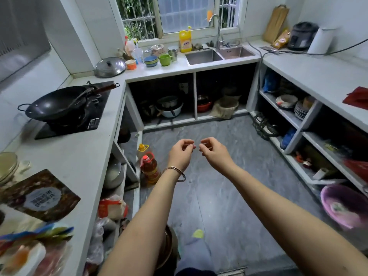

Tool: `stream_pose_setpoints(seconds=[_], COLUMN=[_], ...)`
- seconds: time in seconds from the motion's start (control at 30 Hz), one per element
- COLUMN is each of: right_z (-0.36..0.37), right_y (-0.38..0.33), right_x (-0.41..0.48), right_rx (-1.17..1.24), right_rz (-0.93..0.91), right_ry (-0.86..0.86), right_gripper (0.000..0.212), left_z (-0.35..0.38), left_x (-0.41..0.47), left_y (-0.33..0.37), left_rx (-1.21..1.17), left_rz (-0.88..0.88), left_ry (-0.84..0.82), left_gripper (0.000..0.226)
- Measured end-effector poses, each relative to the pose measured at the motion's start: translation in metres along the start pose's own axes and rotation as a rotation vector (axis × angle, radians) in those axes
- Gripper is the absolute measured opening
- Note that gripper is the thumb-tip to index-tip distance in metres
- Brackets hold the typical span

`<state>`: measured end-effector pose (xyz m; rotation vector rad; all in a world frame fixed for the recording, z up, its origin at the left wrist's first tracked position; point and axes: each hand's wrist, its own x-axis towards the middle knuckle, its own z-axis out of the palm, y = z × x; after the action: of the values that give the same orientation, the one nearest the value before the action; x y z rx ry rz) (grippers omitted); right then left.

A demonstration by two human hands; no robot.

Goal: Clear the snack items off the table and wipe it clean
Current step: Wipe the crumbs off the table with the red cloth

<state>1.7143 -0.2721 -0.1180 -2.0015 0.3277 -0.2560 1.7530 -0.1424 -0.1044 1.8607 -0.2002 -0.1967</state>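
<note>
I am standing in a kitchen, and no table is in view. My left hand [181, 152] and my right hand [212, 151] are held out side by side over the grey floor. Their fingers are loosely curled toward the thumbs, and nothing shows in either hand. The fingertips of the two hands nearly meet. A bracelet sits on my left wrist. On the left counter near me lie a brown printed packet [40, 196] and colourful snack bags [33, 235]. A red cloth [358, 96] lies on the right counter.
A black wok [55, 105] sits on the stove at the left. A double sink [219, 54] with a tap is under the window, with cups, bowls and a yellow detergent bottle [185, 41] beside it. Oil bottles [149, 168] stand on the floor. A pink basin [342, 208] is low right.
</note>
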Motion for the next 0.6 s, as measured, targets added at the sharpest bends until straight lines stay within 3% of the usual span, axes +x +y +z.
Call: stream_pose_setpoints(seconds=[0.6], right_z=[-0.083], right_y=[0.021], right_x=[0.228], right_rx=[-0.09], right_rz=[0.157], right_ry=[0.357], right_gripper=[0.021], left_z=[0.103], left_x=[0.277], left_y=[0.047], left_rx=[-0.033], left_rz=[0.146], left_ry=[-0.374], left_gripper=[0.023])
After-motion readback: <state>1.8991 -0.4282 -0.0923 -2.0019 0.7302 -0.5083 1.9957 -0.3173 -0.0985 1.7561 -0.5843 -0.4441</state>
